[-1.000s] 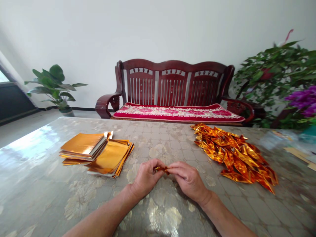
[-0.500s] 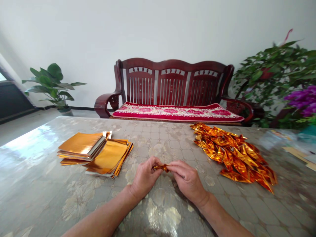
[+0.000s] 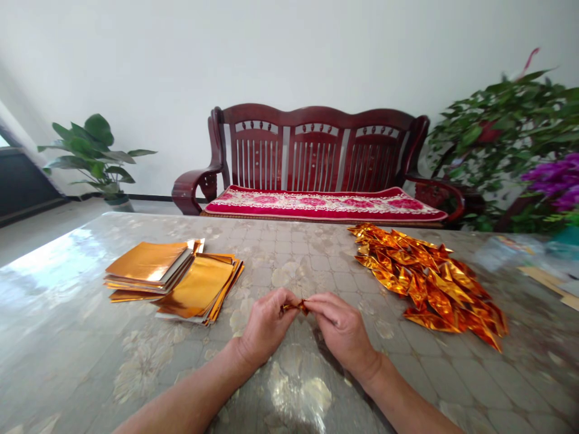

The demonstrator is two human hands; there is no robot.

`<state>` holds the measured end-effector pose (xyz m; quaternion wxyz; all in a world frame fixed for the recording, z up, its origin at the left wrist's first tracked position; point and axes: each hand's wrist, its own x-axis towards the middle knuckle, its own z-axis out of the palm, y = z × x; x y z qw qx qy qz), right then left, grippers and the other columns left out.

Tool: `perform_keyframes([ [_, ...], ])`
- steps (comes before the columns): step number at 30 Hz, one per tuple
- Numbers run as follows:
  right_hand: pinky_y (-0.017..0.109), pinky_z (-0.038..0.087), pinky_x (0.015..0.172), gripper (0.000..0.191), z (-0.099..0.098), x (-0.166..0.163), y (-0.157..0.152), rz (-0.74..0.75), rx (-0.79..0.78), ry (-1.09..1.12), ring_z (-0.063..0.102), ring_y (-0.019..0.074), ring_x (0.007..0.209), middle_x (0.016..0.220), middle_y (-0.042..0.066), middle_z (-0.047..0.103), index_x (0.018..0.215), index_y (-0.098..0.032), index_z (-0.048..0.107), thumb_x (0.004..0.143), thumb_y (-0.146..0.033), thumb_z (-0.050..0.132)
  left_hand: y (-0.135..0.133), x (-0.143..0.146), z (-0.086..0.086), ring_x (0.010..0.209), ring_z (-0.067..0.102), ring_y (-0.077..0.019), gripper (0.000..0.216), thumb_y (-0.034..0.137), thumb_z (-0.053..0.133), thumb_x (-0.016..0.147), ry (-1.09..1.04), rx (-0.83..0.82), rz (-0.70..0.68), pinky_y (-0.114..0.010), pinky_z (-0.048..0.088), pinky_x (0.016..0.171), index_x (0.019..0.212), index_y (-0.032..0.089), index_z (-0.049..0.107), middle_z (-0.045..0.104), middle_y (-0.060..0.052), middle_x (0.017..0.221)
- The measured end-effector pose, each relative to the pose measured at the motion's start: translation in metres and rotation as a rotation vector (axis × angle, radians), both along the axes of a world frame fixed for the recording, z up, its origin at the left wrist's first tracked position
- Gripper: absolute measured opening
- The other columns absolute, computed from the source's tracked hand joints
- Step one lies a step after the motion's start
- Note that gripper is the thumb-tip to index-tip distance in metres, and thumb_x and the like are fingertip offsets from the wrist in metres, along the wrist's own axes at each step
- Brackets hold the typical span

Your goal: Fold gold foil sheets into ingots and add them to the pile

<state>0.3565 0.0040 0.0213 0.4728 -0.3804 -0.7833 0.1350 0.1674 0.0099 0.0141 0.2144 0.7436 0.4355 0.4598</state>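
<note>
My left hand [image 3: 266, 325] and my right hand [image 3: 341, 330] meet at the middle of the table, fingers pinched together on a small folded piece of gold foil paper [image 3: 296, 307]. Only a sliver of the foil shows between the fingertips. To the left lies a stack of flat gold foil sheets [image 3: 174, 277]. On the right a pile of folded gold foil pieces [image 3: 429, 283] spreads over the table.
The table [image 3: 294, 247] has a glossy floral cover. Behind it stand a red wooden bench [image 3: 316, 169] with a red cushion, a potted plant [image 3: 94, 157] at the left and leafy plants with purple flowers [image 3: 520, 138] at the right. Papers [image 3: 543, 277] lie at the far right.
Both hands have stayed pinched on the foil piece, with only slight finger working. The view has shifted a little.
</note>
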Motion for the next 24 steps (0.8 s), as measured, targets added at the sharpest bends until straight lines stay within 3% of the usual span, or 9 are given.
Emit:
perform_keyframes([
  [18, 0.025, 0.058, 0.079, 0.034, 0.0005, -0.0019, -0.0003, 0.034, -0.023, 0.029, 0.070, 0.0146, 0.087, 0.095, 0.002, 0.074, 0.098, -0.026, 0.076, 0.086, -0.004, 0.053, -0.0003, -0.0007, 0.0019, 0.073, 0.064, -0.0107, 0.017, 0.004, 0.063, 0.082, 0.034, 0.052, -0.027, -0.020, 0.048, 0.069, 0.087, 0.021, 0.063, 0.070, 0.004, 0.079],
  [24, 0.026, 0.058, 0.081, 0.032, -0.0008, 0.0001, 0.0014, 0.026, 0.034, 0.026, 0.070, 0.0147, 0.089, 0.098, 0.003, 0.075, 0.101, -0.025, 0.075, 0.088, -0.005, 0.054, -0.0034, 0.0003, 0.0029, 0.076, 0.065, -0.0108, 0.017, 0.005, 0.061, 0.085, 0.054, 0.045, -0.007, -0.020, 0.047, 0.070, 0.090, 0.021, 0.063, 0.071, 0.004, 0.083],
])
